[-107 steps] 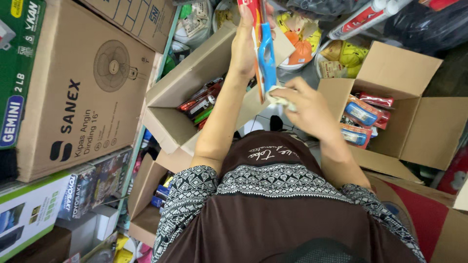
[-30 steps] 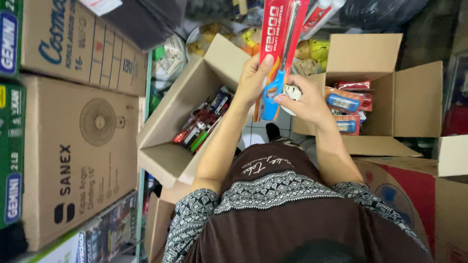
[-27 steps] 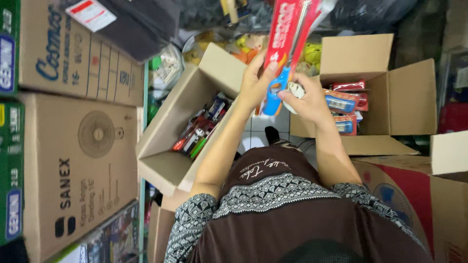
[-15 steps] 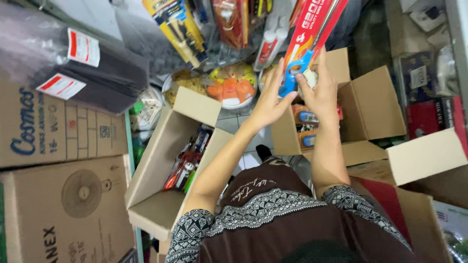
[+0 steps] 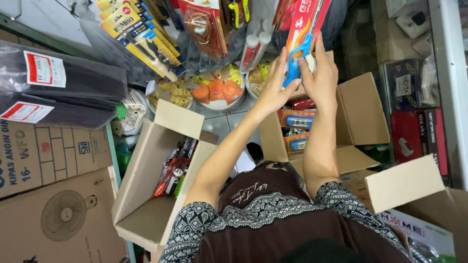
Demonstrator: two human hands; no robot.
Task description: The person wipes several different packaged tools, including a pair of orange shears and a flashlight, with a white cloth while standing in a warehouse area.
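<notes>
Both hands reach up together around a long red packet with a blue tool sealed inside. The left hand is closed on the packet's lower edge, fingers wrapped on its left side. The right hand grips the same packet from the right, fingertips pinching near the blue handle. The packet is raised among other hanging packets of tools on a display. Below the hands sits an open cardboard box with red and blue packets along its left wall. To the left, a second open cardboard box holds small tools in its far corner.
</notes>
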